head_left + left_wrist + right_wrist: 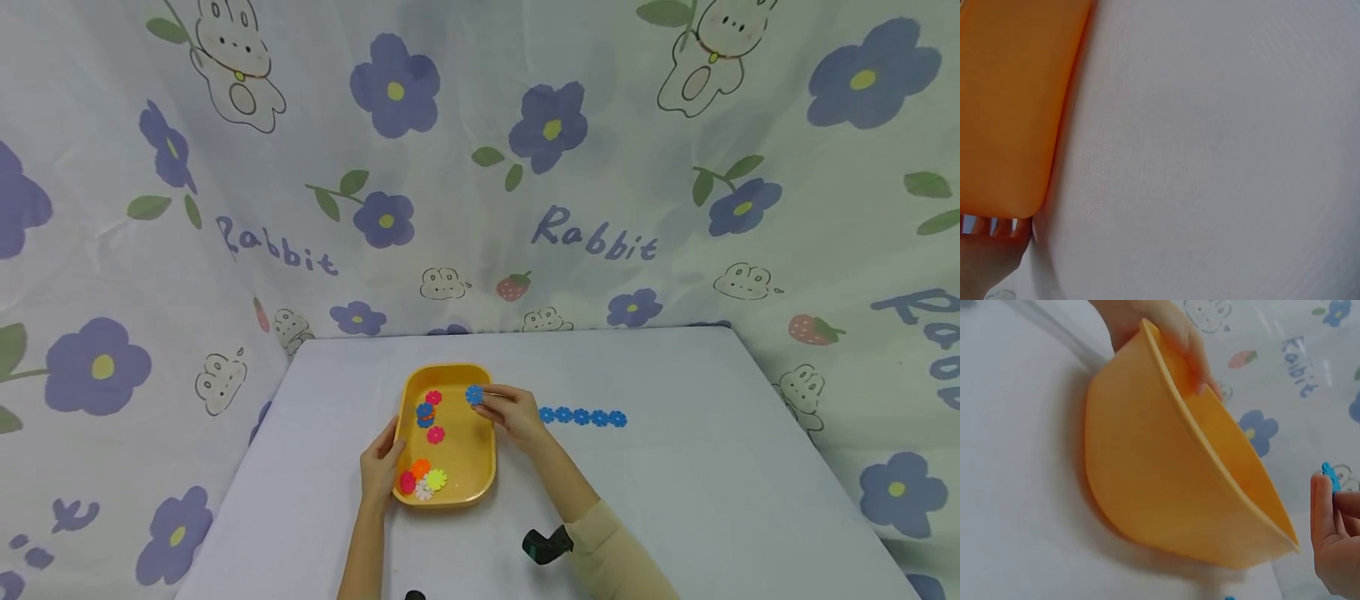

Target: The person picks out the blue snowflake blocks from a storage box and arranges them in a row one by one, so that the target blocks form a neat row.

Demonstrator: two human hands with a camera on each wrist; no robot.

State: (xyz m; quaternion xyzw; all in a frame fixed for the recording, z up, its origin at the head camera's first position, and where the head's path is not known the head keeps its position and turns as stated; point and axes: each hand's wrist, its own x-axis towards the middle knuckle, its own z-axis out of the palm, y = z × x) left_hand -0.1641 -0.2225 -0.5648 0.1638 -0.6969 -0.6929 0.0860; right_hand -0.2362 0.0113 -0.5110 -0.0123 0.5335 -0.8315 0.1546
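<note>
A yellow plastic tray (465, 460) is on the white table, its left side gripped by my left hand (380, 468) with the thumb over the rim. Between thumb and fingers my right hand (513, 414) pinches a blue snowflake disc (474, 395) above the tray's upper right part. Inside the tray lie two pink discs (436, 434), a small blue and orange cluster (425, 411), and a near-end group with a yellow disc (436, 479), orange, pink and white ones. In the right wrist view, the tray wall (1147, 444) hides its contents.
Right of the tray, several blue discs (582, 417) form a straight row on the white tabletop (697, 483), its left end partly behind my right hand. A black device (547, 546) sits at my right wrist. Behind the table hangs a rabbit-print cloth (465, 183).
</note>
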